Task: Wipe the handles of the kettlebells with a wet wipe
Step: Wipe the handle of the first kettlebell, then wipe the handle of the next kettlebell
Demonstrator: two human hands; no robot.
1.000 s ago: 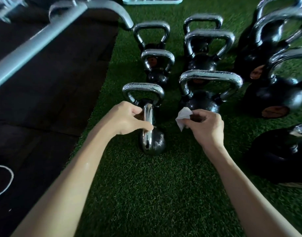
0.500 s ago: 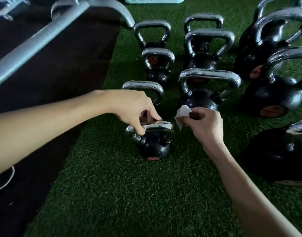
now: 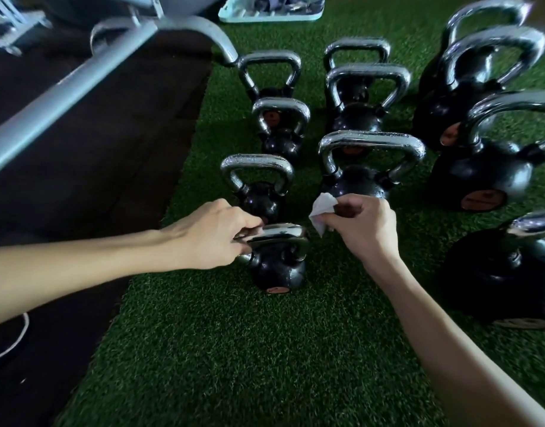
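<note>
One small kettlebell [image 3: 278, 269] | handle [image 3: 277, 234] gripped by left hand [image 3: 215, 235] | wet wipe [image 3: 322, 211] pinched in right hand [image 3: 366, 229], just right of handle

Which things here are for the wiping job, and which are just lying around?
For the job: wet wipe, pinched in the right hand; small kettlebell, its handle gripped by the left hand; other kettlebells.
Just lying about: grey metal frame; pale tray; white cord.
</note>
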